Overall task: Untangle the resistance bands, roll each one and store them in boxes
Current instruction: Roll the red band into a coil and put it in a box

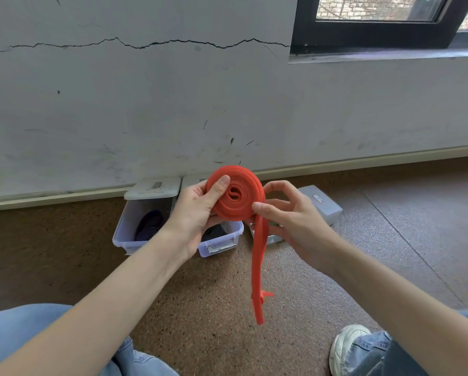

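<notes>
Left hand (200, 210) gripped red band (235, 196) coil, thumb pressed flat on face, fingers behind; probably to stop turns springing loose. Right hand (287, 213) pinched band at coil's lower right edge where tail left it, likely feeding next turn on. Coil held upright in air above boxes, face toward camera. Loose tail hung straight down, free end twisted, not touching floor (214, 308) as far as could be told. Rolling judged mostly done, tail still to wind. Left box (124, 234) open on floor against wall (146, 118), dark purple band (150, 225) inside, lid propped behind. Middle box (227, 244) just beside it, open, dark band inside partly hidden by left hand. Third box mostly hidden behind right hand, something green in it. Grey lid (322, 203) farther right. Open floor to right and toward knees; room below coil for tail to swing.
</notes>
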`<state>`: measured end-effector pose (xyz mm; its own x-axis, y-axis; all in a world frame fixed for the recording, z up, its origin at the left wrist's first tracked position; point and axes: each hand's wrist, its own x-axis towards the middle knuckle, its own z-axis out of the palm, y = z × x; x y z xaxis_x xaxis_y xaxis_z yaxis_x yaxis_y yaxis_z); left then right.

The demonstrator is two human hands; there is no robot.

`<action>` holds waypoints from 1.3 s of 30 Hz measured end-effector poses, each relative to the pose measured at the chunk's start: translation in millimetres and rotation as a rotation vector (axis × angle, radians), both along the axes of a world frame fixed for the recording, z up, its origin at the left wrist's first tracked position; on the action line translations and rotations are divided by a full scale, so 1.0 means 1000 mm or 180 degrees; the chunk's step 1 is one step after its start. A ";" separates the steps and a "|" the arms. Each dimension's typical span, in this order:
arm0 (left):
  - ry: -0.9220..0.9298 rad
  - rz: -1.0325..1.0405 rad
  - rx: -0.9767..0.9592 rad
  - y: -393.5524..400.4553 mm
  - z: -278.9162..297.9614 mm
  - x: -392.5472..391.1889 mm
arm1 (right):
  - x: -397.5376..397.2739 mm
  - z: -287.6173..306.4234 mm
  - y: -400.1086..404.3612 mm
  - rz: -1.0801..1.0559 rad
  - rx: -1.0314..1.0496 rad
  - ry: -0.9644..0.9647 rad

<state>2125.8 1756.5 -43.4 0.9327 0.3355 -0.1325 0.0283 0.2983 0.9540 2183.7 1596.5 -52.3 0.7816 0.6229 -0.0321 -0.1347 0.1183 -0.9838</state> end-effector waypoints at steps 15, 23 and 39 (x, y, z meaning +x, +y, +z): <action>0.0113 -0.0441 0.1088 0.002 -0.001 -0.007 | 0.007 0.015 -0.013 0.0279 -0.0687 -0.0814; 0.0097 -0.0301 0.1150 -0.001 0.001 -0.005 | 0.007 0.011 -0.010 -0.0053 -0.0603 -0.0843; -0.0169 -0.0309 0.1453 0.008 0.004 0.001 | 0.003 0.015 -0.006 -0.0056 -0.0488 -0.0831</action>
